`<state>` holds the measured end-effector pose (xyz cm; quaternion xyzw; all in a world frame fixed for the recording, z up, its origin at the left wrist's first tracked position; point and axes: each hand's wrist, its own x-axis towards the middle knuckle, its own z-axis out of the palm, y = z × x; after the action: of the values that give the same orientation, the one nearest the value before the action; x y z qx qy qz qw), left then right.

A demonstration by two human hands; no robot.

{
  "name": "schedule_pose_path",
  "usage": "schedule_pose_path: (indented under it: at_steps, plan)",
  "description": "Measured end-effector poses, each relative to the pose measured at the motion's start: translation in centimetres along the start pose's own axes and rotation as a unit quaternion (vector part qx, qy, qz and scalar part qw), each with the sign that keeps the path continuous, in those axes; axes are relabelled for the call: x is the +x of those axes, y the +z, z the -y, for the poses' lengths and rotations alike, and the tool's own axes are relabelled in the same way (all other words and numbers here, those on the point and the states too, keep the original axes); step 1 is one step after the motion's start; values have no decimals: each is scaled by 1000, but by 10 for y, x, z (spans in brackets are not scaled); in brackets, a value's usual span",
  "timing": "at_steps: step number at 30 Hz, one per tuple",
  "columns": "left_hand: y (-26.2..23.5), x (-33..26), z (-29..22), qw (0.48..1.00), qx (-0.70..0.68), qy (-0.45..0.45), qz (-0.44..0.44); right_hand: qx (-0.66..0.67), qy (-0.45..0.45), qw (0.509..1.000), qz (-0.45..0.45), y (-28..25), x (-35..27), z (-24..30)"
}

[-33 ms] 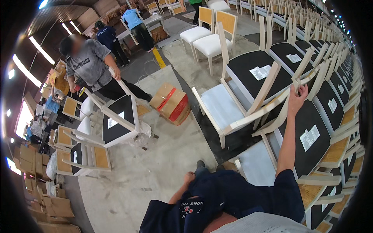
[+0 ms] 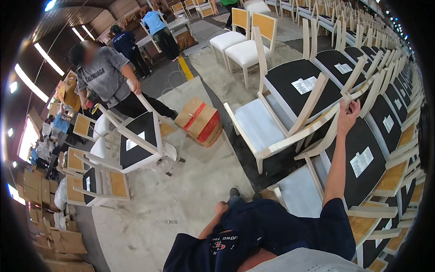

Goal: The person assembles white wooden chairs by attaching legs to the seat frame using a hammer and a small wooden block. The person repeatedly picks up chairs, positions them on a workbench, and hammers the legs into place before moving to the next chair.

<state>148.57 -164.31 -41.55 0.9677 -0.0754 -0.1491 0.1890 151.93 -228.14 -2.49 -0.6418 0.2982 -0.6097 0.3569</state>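
Resting against stacked chair (image 2: 312, 126) at right: right hand (image 2: 348, 116), fingers part-curled, grip untellable. Left hand (image 2: 221, 208) low, half-closed, contents hidden. Chair likely stiff, fairly heavy; best held by bare wood.

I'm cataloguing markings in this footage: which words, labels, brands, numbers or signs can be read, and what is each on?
Grey shirt of the person at left: dark chest lettering, legible but not copied here.
Wearer's navy shirt: white lettering and a red-and-white emblem, partly legible, not copied.
White labels on the chairs' black seat undersides: print too small to read.
Cardboard box with red bands: nothing readable.
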Motion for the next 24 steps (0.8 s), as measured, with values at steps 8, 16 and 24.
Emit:
schedule_pose_path:
  at_steps: [8, 16, 24]
  plan:
    - [-48, 41, -38, 957, -167, -141, 189, -185, 53, 978, 82, -6, 12, -50]
    - [-35, 58, -100, 993, -87, -2, 80, -132, 72, 985, 84, -12, -8, -75]
    - [-44, 60, -75, 958, -160, -140, 195, -209, 156, 956, 136, -46, -78, -147]
